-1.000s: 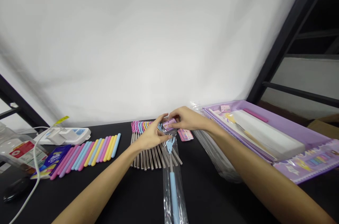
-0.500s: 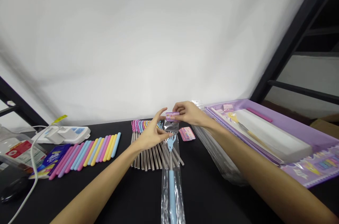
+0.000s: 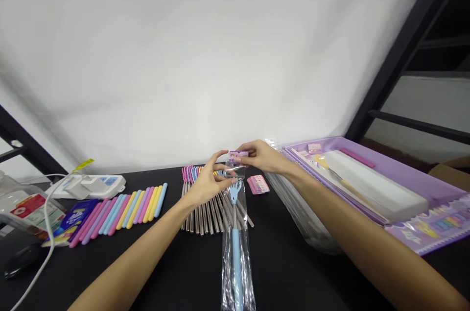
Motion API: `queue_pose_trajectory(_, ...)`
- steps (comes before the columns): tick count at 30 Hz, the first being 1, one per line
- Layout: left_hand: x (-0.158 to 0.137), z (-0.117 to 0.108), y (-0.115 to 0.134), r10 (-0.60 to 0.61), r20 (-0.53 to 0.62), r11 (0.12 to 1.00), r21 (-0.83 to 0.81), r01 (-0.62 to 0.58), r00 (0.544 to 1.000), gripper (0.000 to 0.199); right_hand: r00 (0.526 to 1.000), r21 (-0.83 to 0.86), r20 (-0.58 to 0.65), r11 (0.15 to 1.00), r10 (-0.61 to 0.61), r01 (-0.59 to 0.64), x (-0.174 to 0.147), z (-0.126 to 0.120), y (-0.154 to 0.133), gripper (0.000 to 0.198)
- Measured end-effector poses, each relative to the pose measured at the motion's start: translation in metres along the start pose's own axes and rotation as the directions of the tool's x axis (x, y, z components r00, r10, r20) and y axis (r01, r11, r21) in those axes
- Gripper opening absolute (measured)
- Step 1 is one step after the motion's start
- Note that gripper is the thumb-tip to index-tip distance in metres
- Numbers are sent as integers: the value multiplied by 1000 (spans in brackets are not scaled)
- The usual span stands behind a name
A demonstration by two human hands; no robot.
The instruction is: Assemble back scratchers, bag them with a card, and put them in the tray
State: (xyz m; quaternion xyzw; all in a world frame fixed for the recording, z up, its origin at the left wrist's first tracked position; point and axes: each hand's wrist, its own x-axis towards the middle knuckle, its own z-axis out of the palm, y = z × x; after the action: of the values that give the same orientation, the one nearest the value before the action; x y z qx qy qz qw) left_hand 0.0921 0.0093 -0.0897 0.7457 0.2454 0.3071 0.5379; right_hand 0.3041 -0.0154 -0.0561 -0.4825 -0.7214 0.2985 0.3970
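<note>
A light-blue back scratcher [image 3: 237,252] with a hand-shaped head and metal shaft lies inside a clear plastic bag [image 3: 246,272], pointing away from me. My left hand [image 3: 208,181] grips the top of this bag between thumb and fingers, its index finger reaching up to a small pink-purple printed card [image 3: 238,154]. That card is pinched in my right hand [image 3: 261,158], just above the bag's mouth. Under the bag and left hand lie several metal rods [image 3: 205,215] with coloured scratcher heads. Right of the bag sits a small stack of pink cards [image 3: 258,184].
To the left are coloured handles [image 3: 125,210] in a row, a purple-blue packet [image 3: 75,223], a power strip [image 3: 110,186], a white cable and a plastic container [image 3: 35,213]. On the right stand clear bags [image 3: 299,208] and a purple box [image 3: 400,179] holding a yellow scratcher.
The card has come down slightly toward the bag's top, and the left hand's fingers have closed in around the bag's mouth. The view has shifted slightly.
</note>
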Motion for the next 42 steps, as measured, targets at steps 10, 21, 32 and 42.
queue_pose_trajectory(10,1,1,-3,-18,-1,1000,-2,18,1000,78,999,122,-35,992,21,-17,1,4,-1,30)
queue_pose_trajectory(21,4,-2,-7,-22,17,999,35,22,1000,41,998,93,31,994,53,-56,0,4,-3,25)
queue_pose_trajectory(32,2,-3,-4,-52,51,999,11,52,997,44,999,22,-31,1000,17,-16,-3,4,-7,22)
queue_pose_trajectory(42,2,-4,1,-22,24,999,25,22,999,37,994,142,11,984,110,-110,-5,2,-17,26)
